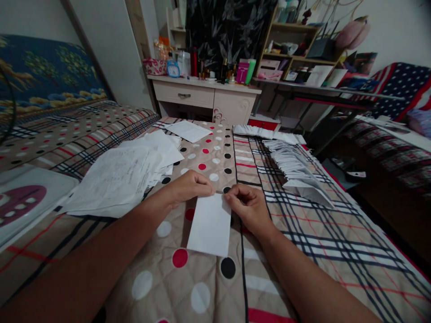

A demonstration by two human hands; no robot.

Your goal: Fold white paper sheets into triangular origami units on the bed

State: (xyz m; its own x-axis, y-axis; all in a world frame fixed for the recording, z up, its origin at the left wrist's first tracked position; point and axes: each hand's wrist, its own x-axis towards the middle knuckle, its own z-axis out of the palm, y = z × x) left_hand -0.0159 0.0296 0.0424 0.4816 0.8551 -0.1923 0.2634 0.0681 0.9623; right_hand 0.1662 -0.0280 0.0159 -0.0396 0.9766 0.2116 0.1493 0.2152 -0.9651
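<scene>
The left hand (188, 186) and right hand (247, 206) each pinched the far edge of the white paper (210, 226), flat on the bed (303, 251). Corners were best aligned before creasing.

Two hands: left hand (188, 186), right hand (249, 208). One white slip (210, 226). One loose sheet pile (121, 179). One blue clock (173, 68).

The white slip (210, 226) has its far edge under fingers (206, 186); print on loose sheets (117, 179) seems illegible.
</scene>
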